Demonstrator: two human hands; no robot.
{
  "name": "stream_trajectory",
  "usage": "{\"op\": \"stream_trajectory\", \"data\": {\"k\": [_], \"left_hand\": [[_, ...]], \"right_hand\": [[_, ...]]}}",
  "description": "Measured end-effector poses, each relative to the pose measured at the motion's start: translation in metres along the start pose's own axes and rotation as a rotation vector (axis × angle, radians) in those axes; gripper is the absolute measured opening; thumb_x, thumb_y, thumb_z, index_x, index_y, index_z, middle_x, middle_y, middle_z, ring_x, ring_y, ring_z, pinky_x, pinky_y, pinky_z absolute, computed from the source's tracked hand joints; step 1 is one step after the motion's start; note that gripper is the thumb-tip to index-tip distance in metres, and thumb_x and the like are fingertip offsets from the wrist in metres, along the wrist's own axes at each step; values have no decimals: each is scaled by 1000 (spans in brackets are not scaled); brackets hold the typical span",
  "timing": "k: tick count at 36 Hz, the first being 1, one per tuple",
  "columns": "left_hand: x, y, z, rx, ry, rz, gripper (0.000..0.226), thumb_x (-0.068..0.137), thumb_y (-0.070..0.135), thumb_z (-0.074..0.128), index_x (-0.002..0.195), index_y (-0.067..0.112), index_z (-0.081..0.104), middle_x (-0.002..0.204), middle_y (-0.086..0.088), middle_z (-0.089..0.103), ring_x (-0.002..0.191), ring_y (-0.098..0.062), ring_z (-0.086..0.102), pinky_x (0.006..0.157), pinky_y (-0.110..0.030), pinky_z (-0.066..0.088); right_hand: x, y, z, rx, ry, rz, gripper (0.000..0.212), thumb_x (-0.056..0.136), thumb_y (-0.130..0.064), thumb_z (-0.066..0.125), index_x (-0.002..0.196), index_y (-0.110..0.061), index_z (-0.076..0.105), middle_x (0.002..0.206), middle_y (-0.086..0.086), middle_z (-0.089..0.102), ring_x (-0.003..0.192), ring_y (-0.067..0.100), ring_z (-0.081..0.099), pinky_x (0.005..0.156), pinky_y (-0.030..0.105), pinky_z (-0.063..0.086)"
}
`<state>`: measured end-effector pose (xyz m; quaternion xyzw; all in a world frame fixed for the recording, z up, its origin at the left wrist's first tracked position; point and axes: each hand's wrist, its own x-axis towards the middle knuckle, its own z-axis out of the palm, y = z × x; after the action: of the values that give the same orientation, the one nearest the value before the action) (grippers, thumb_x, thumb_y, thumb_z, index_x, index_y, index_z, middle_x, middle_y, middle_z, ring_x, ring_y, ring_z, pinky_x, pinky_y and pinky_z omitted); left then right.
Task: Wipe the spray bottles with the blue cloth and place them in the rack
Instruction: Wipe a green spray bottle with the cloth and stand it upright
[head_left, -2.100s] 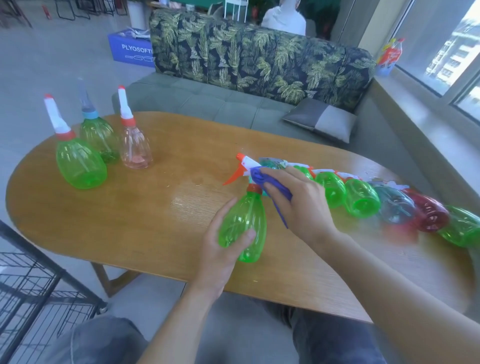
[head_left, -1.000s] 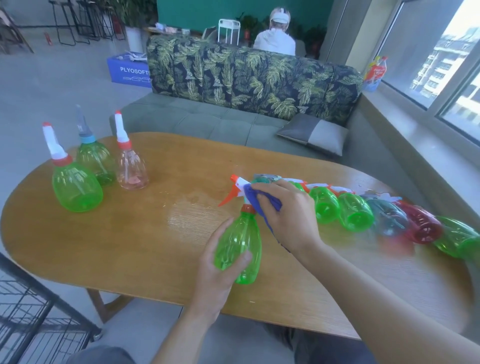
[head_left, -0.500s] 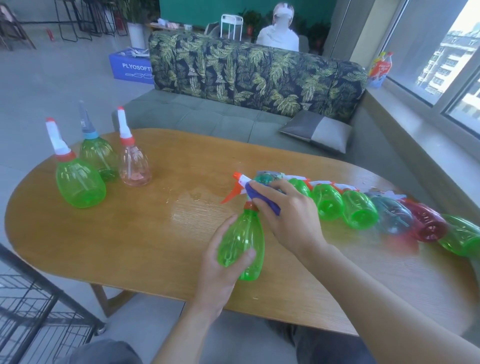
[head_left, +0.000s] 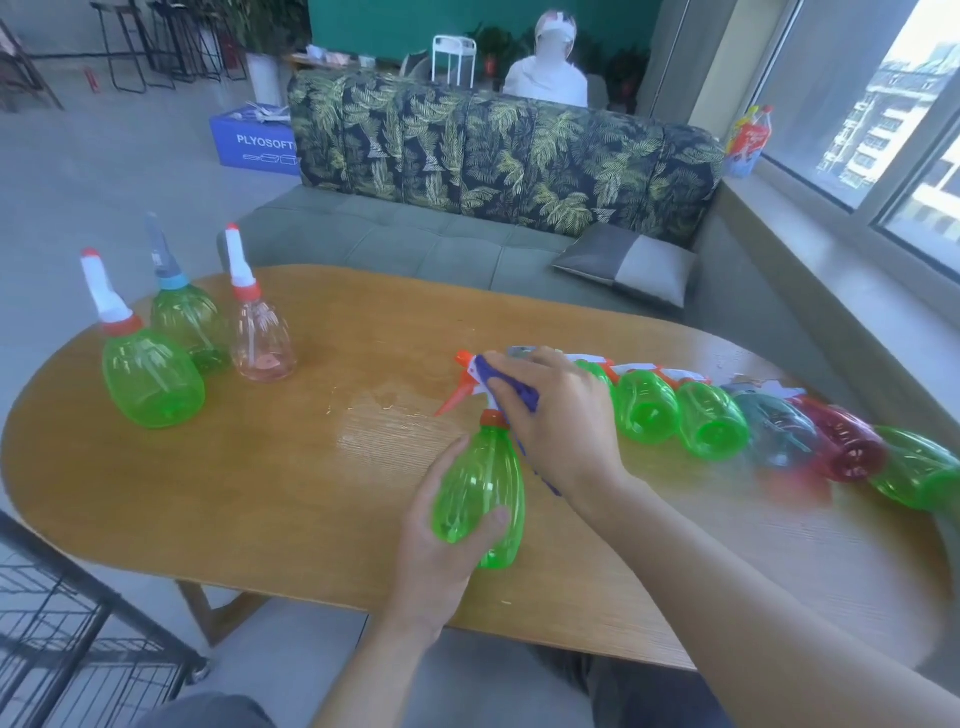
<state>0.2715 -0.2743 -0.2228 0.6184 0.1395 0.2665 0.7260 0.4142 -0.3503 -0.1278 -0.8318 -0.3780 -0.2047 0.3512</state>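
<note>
A green spray bottle (head_left: 480, 491) with an orange and white trigger head stands near the front edge of the wooden table (head_left: 291, 467). My left hand (head_left: 441, 540) grips its body from below. My right hand (head_left: 556, 421) holds the blue cloth (head_left: 511, 387) wrapped over the bottle's trigger head. Three upright bottles stand at the far left: a green one (head_left: 148, 371), a second green one (head_left: 189, 322) and a pinkish clear one (head_left: 262, 340). A row of bottles lies on its side at the right, green (head_left: 647, 410), blue-grey (head_left: 774, 434) and red (head_left: 844, 447). The black wire rack (head_left: 67, 634) sits at the lower left.
A sofa with a leaf-print back (head_left: 498, 150) and a grey cushion (head_left: 628, 265) runs behind the table. A window sill (head_left: 852, 291) lies to the right. A person in white (head_left: 548, 73) sits beyond the sofa. A blue box (head_left: 254, 143) is on the floor.
My right hand with the cloth has shifted slightly along the bottle's trigger head. My left hand keeps the same hold on the bottle. The camera view has tilted a little.
</note>
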Motion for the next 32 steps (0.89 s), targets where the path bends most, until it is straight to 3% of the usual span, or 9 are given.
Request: {"op": "stream_trajectory", "data": {"k": [3,8,12,15,18,24,27,30,32], "left_hand": [[1,0,-1,-14,6,7,74,76,25,89,145,35,62,140,27,67,135,4,58,107,-21,49],[3,1,1,21,0,15,80,74,28,90,148,28,60,141,25,67,136,1,59,106,-19,50],[1,2,3,25,25,31,75,74,23,88,145,30,62,139,30,67,135,10,55,103,-6,42],[0,5,2,39,21,35,73,78,15,90,144,26,61,137,33,67,133,13,56,101,-4,42],[0,6,4,62,-27,29,69,85,-5,87,144,22,62,133,32,69,128,12,60,99,-5,45],[2,3,4,48,55,3,72,78,14,95,137,39,61,131,36,68,130,16,55,101,-2,40],[0,7,4,42,27,9,71,84,-4,88,140,29,61,130,37,68,127,17,57,98,-3,43],[-2,10,4,33,-34,16,71,83,-4,88,145,19,60,129,32,71,121,10,64,94,-8,50],[-2,10,4,16,-42,20,71,84,-5,86,145,18,59,127,33,71,120,11,65,92,-8,51]], "right_hand": [[-3,-8,0,-22,-90,-89,24,98,-36,71,121,-36,77,96,-12,68,72,18,64,60,36,53],[7,-4,-5,-40,-49,-45,25,97,-37,71,121,-37,77,98,-12,69,77,17,66,63,34,53],[-4,-16,-2,-82,-171,-238,22,94,-32,71,115,-33,79,95,-8,68,71,22,66,55,30,49],[2,-15,-5,-90,-156,-231,22,93,-32,72,114,-34,80,96,-9,70,72,22,67,55,27,43],[10,-8,-13,-104,-59,-152,22,94,-31,74,115,-34,80,99,-9,72,77,22,68,58,29,49],[-4,-20,2,-89,-296,-366,23,94,-34,69,114,-36,79,100,-11,71,78,21,69,56,32,53],[5,-15,-3,-109,-180,-309,23,93,-32,72,115,-35,79,100,-11,71,75,20,69,57,26,46],[18,-2,-14,-132,-33,-143,25,95,-32,71,119,-36,78,100,-12,69,78,18,67,60,26,42],[23,5,-17,-113,-32,-79,26,96,-31,71,120,-36,78,98,-12,68,79,17,65,62,28,43]]}}
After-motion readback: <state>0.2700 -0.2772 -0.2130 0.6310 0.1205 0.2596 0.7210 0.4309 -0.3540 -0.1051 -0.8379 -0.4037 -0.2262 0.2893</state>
